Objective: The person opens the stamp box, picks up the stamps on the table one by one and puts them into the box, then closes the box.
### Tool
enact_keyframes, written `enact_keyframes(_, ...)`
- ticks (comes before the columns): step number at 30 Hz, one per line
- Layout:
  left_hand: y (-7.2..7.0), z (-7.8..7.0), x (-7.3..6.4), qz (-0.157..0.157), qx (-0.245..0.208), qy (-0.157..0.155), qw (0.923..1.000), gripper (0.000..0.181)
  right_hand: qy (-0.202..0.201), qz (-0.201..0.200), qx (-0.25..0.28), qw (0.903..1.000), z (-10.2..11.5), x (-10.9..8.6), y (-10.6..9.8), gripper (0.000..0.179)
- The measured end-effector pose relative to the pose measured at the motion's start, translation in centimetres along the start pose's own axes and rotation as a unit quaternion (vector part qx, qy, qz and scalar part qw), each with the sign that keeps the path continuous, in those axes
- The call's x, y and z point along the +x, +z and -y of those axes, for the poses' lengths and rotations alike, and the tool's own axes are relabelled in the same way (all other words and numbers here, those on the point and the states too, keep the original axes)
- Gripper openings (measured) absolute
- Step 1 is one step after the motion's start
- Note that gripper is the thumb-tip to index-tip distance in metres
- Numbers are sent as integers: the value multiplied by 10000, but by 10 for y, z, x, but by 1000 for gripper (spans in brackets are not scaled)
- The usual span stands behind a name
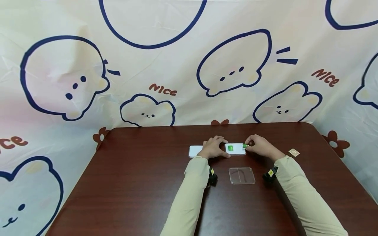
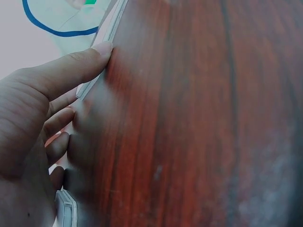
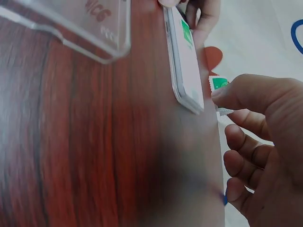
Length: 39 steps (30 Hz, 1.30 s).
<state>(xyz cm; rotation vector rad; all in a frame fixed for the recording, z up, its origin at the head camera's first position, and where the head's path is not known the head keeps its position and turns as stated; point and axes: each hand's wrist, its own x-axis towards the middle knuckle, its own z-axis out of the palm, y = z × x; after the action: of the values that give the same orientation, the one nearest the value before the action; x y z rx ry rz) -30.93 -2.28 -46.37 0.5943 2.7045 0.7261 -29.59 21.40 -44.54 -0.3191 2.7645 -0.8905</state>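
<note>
Soft light fills the head view; the tabletop blurs in both wrist views.

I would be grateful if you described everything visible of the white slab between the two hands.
The white slab is a thin rectangle with rounded corners and a clear, plastic-looking edge. It appears flat on the dark table, a green stamp on its left part. The left grip holds its left end; a second stamp, in the right grip, is by its right end.

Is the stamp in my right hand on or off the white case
Off: the right wrist view shows a gap between the stamp and the case.
</note>
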Motion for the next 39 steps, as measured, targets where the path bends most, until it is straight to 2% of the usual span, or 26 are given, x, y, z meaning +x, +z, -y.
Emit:
enact_keyframes(7,1,-1,2,13,68,-67,10000,63,-8,133,26,9999,5,7,7,16)
enact_keyframes(16,3,0,4,62,79,-37,9999,64,-306,131,-25,9994,0,9,13,14)
enact_keyframes(39,1,2,3,21,43,-33,10000,64,-421,135,-60,9990,1,13,16,20)
